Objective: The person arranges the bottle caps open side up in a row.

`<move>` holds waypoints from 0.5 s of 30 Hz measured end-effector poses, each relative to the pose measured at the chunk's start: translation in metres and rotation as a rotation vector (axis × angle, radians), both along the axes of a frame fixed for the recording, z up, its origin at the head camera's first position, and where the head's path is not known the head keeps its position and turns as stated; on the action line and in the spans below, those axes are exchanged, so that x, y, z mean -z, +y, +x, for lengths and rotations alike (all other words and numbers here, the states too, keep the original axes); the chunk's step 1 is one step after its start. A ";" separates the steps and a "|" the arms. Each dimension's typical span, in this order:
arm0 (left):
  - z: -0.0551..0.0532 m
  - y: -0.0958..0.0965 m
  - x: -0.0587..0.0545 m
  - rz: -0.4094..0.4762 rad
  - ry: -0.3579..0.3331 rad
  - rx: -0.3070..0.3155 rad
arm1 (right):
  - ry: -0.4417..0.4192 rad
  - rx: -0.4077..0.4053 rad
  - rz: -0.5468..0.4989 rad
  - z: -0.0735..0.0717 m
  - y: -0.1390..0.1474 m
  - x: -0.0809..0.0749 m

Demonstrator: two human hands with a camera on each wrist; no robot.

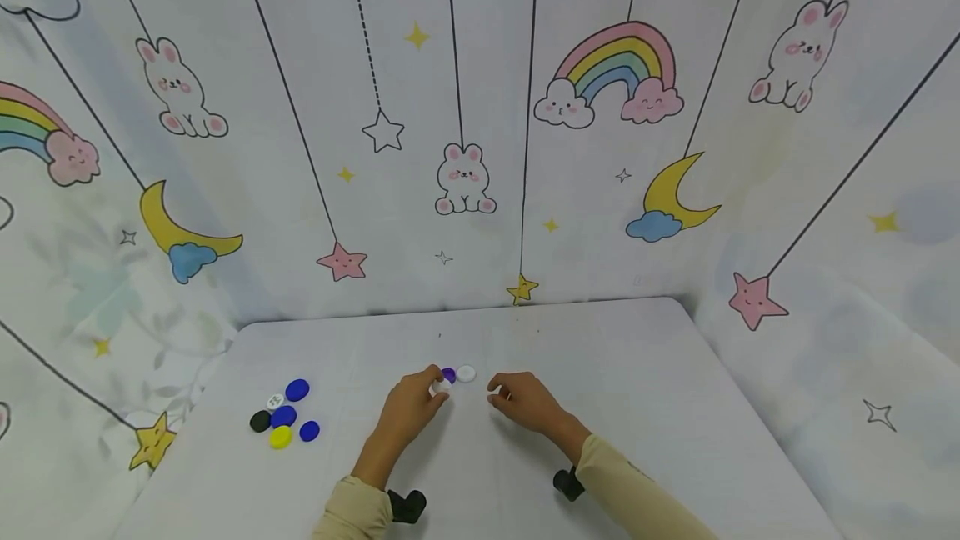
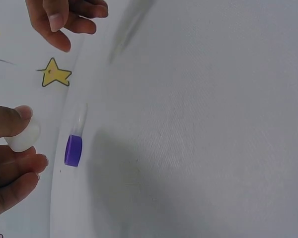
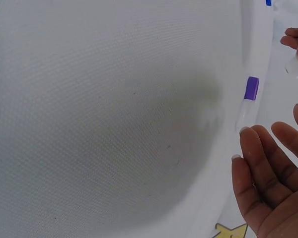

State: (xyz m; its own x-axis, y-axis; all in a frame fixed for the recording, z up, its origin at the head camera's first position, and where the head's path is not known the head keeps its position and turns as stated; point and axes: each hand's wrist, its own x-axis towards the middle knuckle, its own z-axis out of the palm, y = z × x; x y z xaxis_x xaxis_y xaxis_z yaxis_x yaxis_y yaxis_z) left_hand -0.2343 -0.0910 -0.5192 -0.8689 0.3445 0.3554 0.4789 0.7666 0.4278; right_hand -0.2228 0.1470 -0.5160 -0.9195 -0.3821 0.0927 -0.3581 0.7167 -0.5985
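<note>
We see the left hand (image 1: 405, 408) pinching a white cap (image 2: 24, 137) between thumb and fingers. The right hand (image 1: 531, 404) is relaxed across from it, fingers loosely bent and parted, and we find nothing in its grasp. The held cap is on the near side of a purple cap (image 1: 448, 375), and the left wrist view shows a gap between the two. We cannot tell whether the held cap touches the table (image 1: 600, 373). Beside the purple cap, just to its right, lies a pale cap (image 1: 467, 373), see-through in the wrist views.

Farther out, well to the left, we count six more caps in a loose cluster: three blue, one yellow (image 1: 281, 437), one black (image 1: 260, 421) and one marked white (image 1: 275, 401). Beige sleeves (image 1: 637, 486) cover the forearms. Behind the table we see a wall (image 1: 405, 215) printed with bunnies, stars, moons and rainbows.
</note>
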 end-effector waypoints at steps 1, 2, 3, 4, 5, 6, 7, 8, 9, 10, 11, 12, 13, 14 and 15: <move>0.000 0.001 0.001 -0.002 -0.007 0.004 | 0.006 -0.005 -0.002 0.000 0.000 0.000; -0.001 0.003 0.001 -0.002 -0.015 0.006 | 0.016 -0.013 -0.007 0.000 0.000 0.000; -0.001 0.004 0.001 -0.004 -0.017 0.013 | 0.027 -0.018 -0.012 0.000 0.000 0.001; -0.001 0.005 0.002 -0.008 -0.015 0.020 | 0.037 -0.024 -0.021 -0.001 0.000 0.001; -0.001 0.006 0.002 -0.013 -0.009 0.028 | 0.055 -0.033 -0.033 -0.001 0.000 0.001; -0.001 0.007 0.002 -0.013 -0.005 0.037 | 0.078 -0.040 -0.044 -0.002 0.000 0.002; -0.001 0.008 0.002 -0.017 0.004 0.049 | 0.101 -0.046 -0.056 -0.003 -0.001 0.002; -0.001 0.009 0.001 -0.018 0.008 0.058 | 0.125 -0.047 -0.065 -0.003 -0.001 0.002; -0.001 0.010 0.000 -0.020 0.010 0.067 | 0.146 -0.045 -0.070 -0.004 -0.001 0.002; -0.001 0.011 -0.001 -0.022 0.007 0.073 | 0.163 -0.038 -0.074 -0.005 -0.001 0.002; -0.001 0.012 -0.002 -0.026 0.008 0.082 | 0.182 -0.032 -0.075 -0.005 -0.001 0.002; -0.001 0.014 -0.003 -0.029 0.003 0.089 | 0.193 -0.024 -0.075 -0.005 -0.001 0.002; -0.001 0.015 -0.004 -0.035 -0.002 0.097 | 0.202 -0.016 -0.076 -0.005 -0.002 0.001; -0.002 0.016 -0.004 -0.038 -0.008 0.103 | 0.210 -0.011 -0.078 -0.005 -0.002 0.001; -0.002 0.018 -0.005 -0.042 -0.007 0.113 | 0.219 -0.011 -0.084 -0.005 -0.002 0.001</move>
State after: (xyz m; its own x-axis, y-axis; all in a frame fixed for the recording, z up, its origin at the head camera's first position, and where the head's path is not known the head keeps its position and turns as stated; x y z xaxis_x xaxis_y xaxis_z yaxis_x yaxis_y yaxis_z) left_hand -0.2359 -0.0731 -0.5139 -0.8261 0.4549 0.3326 0.5604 0.7253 0.4000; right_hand -0.2278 0.1454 -0.5171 -0.8696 -0.3749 0.3212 -0.4937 0.6631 -0.5627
